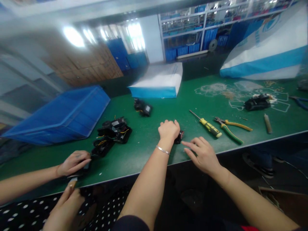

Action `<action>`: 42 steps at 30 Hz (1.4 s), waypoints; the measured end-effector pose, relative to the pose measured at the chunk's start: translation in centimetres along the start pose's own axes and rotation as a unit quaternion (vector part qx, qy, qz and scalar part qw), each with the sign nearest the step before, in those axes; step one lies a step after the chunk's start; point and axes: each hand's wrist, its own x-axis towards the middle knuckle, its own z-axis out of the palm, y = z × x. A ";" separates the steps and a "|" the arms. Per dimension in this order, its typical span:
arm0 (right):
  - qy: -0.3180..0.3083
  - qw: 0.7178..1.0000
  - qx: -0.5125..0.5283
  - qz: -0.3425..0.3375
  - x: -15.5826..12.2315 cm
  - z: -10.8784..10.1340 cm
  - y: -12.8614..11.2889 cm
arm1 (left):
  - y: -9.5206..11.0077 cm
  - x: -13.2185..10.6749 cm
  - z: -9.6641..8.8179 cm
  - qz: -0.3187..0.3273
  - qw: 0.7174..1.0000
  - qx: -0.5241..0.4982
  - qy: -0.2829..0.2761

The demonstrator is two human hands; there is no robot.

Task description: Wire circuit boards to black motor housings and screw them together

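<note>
My left hand (pixel 169 131), with a silver bracelet at the wrist, is closed over a small black part (pixel 179 137) near the table's front edge. Much of that part is hidden behind the hand; its right end shows a reddish ring. Just to its right is my right hand (pixel 201 154), fingers apart and holding nothing, one fingertip close to the part. Beyond my right hand lie a yellow-and-black screwdriver (pixel 209 127) and pliers (pixel 227 125) with yellow and green handles. A black assembly with a pale label (pixel 143 108) rests farther back.
At left, a co-worker's hand (pixel 75 162) rests on a black piece; their other hand (pixel 67 205) holds a brush-like tool. Black assemblies (pixel 113 131) are piled by a blue bin (pixel 64 112). White-and-blue bags (pixel 156 81) stand behind. Another black assembly (pixel 257 102) and a tube (pixel 268 124) lie right.
</note>
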 end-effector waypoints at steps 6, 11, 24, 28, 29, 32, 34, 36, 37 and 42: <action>-0.027 0.999 -0.021 -0.035 -0.2 0.2 0.5 | 0.0 0.1 0.0 -0.011 1.000 -0.001 -0.004; 0.033 0.998 -0.016 0.044 0.5 0.0 0.7 | 0.0 0.2 -0.1 -0.015 1.000 -0.011 -0.018; -0.003 0.998 0.047 0.033 -0.4 0.9 1.1 | 0.0 0.1 -0.2 -0.019 1.000 -0.015 -0.016; 0.049 0.992 0.072 0.095 -0.6 1.6 1.7 | 0.3 0.0 -0.5 -0.026 0.999 -0.019 -0.023; 0.053 0.991 0.072 0.103 -0.4 1.7 1.8 | 0.3 0.1 -0.6 -0.028 0.999 -0.019 -0.027; 0.016 0.994 0.070 0.083 0.1 1.7 1.7 | -0.3 0.3 -1.1 -0.039 0.997 -0.041 -0.053; -0.001 0.995 0.068 0.067 0.2 1.6 1.4 | -1.4 0.7 -1.3 -0.043 0.992 -0.083 -0.083; -0.010 0.996 0.071 0.049 0.0 1.5 1.1 | -3.0 1.2 -1.4 -0.040 0.982 -0.152 -0.108; -0.017 0.996 0.076 0.039 -0.1 1.5 1.0 | -4.0 1.5 -1.4 -0.037 0.974 -0.193 -0.116; -0.031 0.991 0.117 0.052 0.0 1.5 1.3 | -8.1 1.6 -1.4 -0.057 0.892 -0.416 -0.171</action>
